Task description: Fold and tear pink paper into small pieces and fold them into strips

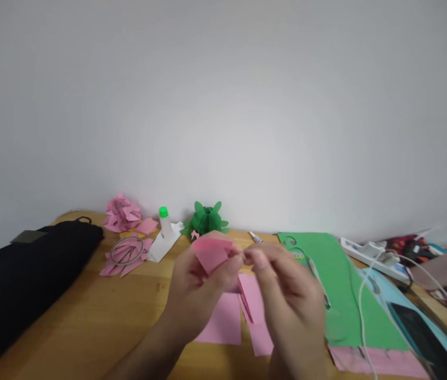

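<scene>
My left hand (pixel 203 290) is closed on a small folded piece of pink paper (pixel 212 254), pinching it between thumb and fingers. Close beside its fingertips, my right hand (pixel 290 295) is pinched shut; whatever lies between those fingers is too small and blurred to make out. Beneath both hands lie pink paper sheets (pixel 223 322) and a folded pink strip (pixel 251 298) on the wooden table. Behind my left hand stands a green pleated paper figure (pixel 207 219) with leaf-like flaps.
At the left are a black bag (pixel 37 264), crumpled pink paper (pixel 122 212), a ring (pixel 127 251) on pink scraps, and a green-capped glue bottle (pixel 164 224). Rightward lie green paper (pixel 342 295), a power strip (pixel 373 258), a white cable (pixel 361 311) and a phone (pixel 425 338).
</scene>
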